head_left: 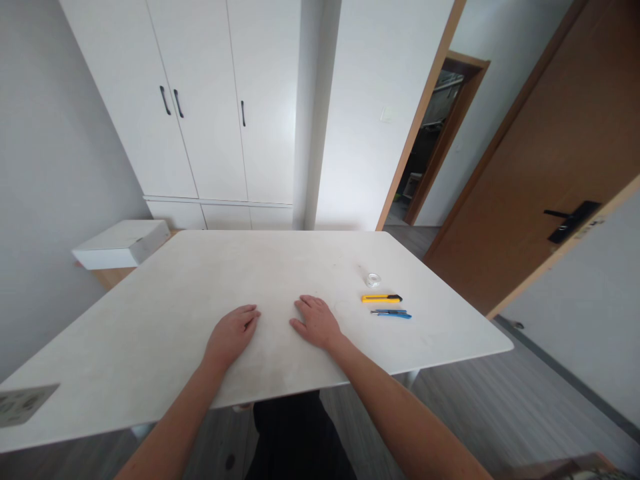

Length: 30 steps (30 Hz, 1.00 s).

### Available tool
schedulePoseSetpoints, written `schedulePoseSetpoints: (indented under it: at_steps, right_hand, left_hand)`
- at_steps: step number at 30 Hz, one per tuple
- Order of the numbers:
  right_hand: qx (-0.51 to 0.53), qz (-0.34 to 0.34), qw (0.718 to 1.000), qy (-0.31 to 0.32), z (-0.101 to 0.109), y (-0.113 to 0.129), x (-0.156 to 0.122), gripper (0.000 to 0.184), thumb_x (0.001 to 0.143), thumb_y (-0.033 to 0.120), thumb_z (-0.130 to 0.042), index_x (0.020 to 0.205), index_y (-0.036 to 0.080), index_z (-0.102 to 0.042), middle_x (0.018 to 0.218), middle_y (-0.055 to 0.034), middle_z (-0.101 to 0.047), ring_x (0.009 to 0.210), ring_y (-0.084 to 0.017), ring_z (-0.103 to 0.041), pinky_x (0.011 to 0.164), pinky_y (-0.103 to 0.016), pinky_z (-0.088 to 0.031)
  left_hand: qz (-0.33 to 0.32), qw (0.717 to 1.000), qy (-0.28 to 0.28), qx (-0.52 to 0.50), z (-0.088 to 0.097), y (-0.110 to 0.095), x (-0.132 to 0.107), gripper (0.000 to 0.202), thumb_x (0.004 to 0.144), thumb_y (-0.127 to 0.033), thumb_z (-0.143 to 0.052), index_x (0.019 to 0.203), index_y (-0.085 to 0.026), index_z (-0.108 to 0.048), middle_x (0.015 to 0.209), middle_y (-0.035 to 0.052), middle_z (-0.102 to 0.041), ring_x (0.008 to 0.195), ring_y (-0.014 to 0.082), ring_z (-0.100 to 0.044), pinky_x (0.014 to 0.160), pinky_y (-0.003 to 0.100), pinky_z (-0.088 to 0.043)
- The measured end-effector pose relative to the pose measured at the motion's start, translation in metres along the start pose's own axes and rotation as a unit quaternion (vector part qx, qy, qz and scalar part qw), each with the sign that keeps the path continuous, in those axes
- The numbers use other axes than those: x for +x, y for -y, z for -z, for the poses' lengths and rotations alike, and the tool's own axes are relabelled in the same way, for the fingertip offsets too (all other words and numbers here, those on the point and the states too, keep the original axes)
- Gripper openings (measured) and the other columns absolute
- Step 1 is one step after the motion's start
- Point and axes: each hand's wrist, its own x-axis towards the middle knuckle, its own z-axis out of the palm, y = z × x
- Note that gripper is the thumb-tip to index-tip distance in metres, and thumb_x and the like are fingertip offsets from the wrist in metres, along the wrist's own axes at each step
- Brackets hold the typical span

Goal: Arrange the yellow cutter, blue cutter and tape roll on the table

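My left hand (233,335) rests on the white table (240,267), its fingers stretched out and nothing in them. Lying flat to its right, my right hand (316,321) has its thumb held apart from the fingers and also holds nothing. Right of that hand is a yellow utility knife (381,299) with a black end. Just below it lies a blue utility knife (391,313) with a metal tip pointing left. A small roll of clear tape (373,280) sits above the yellow knife.
A printed sheet or label (26,405) lies at the table's left front corner. Beyond the left edge, a white box (123,243) stands on a wooden surface. White cabinets (200,113) line the back; a brown door (545,147) stands at the right.
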Motion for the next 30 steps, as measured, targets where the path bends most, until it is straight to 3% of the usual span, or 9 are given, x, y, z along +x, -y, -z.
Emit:
schedulePoseSetpoints:
  at_steps: [7,12,14,17,21,23,25,30]
  right_hand:
    - [0.013,-0.003,1.000,-0.004,-0.002,0.000,0.001,0.048,0.090,0.046,-0.050,0.129,0.017,-0.055,0.137,-0.0141,-0.052,0.128,-0.025,-0.043,0.109,-0.041,-0.027]
    - [0.094,0.005,0.995,-0.026,0.006,-0.011,-0.006,0.027,0.092,0.028,-0.048,0.110,0.019,-0.065,0.120,-0.0093,-0.064,0.117,-0.019,-0.053,0.103,-0.035,-0.037]
    - [0.112,-0.008,0.992,-0.060,0.021,-0.030,-0.020,0.026,0.093,0.025,-0.045,0.104,0.020,-0.067,0.109,-0.0074,-0.068,0.109,-0.018,-0.057,0.098,-0.033,-0.041]
    - [0.064,-0.072,0.991,-0.088,0.054,-0.078,-0.049,0.024,0.092,0.026,-0.047,0.103,0.021,-0.068,0.105,-0.0078,-0.069,0.103,-0.020,-0.060,0.096,-0.036,-0.043]
    - [-0.045,-0.178,0.983,0.003,0.094,-0.150,-0.092,0.026,0.081,0.021,-0.058,0.105,0.024,-0.068,0.115,-0.0077,-0.066,0.110,-0.025,-0.057,0.095,-0.039,-0.042]
    - [-0.067,-0.200,0.975,0.064,0.106,-0.173,-0.106,0.025,0.079,0.021,-0.060,0.103,0.026,-0.068,0.114,-0.0057,-0.066,0.108,-0.025,-0.057,0.091,-0.037,-0.043]
    - [-0.068,-0.193,0.974,0.091,0.113,-0.184,-0.111,0.022,0.081,0.023,-0.058,0.100,0.025,-0.068,0.108,-0.0046,-0.067,0.104,-0.023,-0.058,0.089,-0.034,-0.044]
    - [-0.086,-0.197,0.976,0.025,0.119,-0.182,-0.092,0.022,0.085,0.019,-0.052,0.102,0.021,-0.065,0.106,-0.0073,-0.066,0.100,-0.020,-0.058,0.087,-0.031,-0.043]
  left_hand:
    - [-0.001,1.000,-0.003,-0.003,0.000,-0.001,0.000,0.037,0.091,-0.037,-0.042,0.101,-0.023,-0.074,0.119,0.0038,-0.069,0.110,0.0218,-0.063,0.101,0.038,-0.047]
    - [-0.005,1.000,-0.001,0.004,0.000,-0.001,0.000,0.039,0.092,-0.037,-0.040,0.102,-0.022,-0.074,0.119,0.0049,-0.068,0.111,0.0214,-0.062,0.102,0.037,-0.046]
    - [-0.008,1.000,0.002,0.011,0.000,-0.001,0.000,0.040,0.092,-0.037,-0.039,0.103,-0.021,-0.074,0.120,0.0052,-0.068,0.112,0.0212,-0.062,0.102,0.037,-0.046]
    - [-0.007,1.000,0.003,0.018,0.000,-0.001,0.000,0.040,0.091,-0.037,-0.039,0.103,-0.021,-0.074,0.119,0.0052,-0.068,0.112,0.0213,-0.062,0.102,0.037,-0.046]
    - [-0.006,1.000,-0.004,0.011,0.000,0.000,0.001,0.040,0.091,-0.037,-0.039,0.101,-0.022,-0.075,0.118,0.0045,-0.069,0.110,0.0222,-0.063,0.101,0.038,-0.047]
    - [-0.007,1.000,-0.006,0.008,0.000,0.000,0.001,0.041,0.090,-0.038,-0.039,0.100,-0.022,-0.075,0.117,0.0049,-0.069,0.110,0.0227,-0.063,0.101,0.038,-0.047]
    - [-0.008,1.000,-0.005,0.008,0.000,0.001,0.001,0.042,0.090,-0.039,-0.038,0.100,-0.021,-0.075,0.117,0.0055,-0.069,0.110,0.0231,-0.063,0.102,0.038,-0.046]
    - [-0.003,1.000,-0.004,0.007,-0.002,0.003,0.001,0.041,0.089,-0.041,-0.038,0.099,-0.024,-0.075,0.118,0.0033,-0.069,0.110,0.0220,-0.063,0.102,0.036,-0.046]
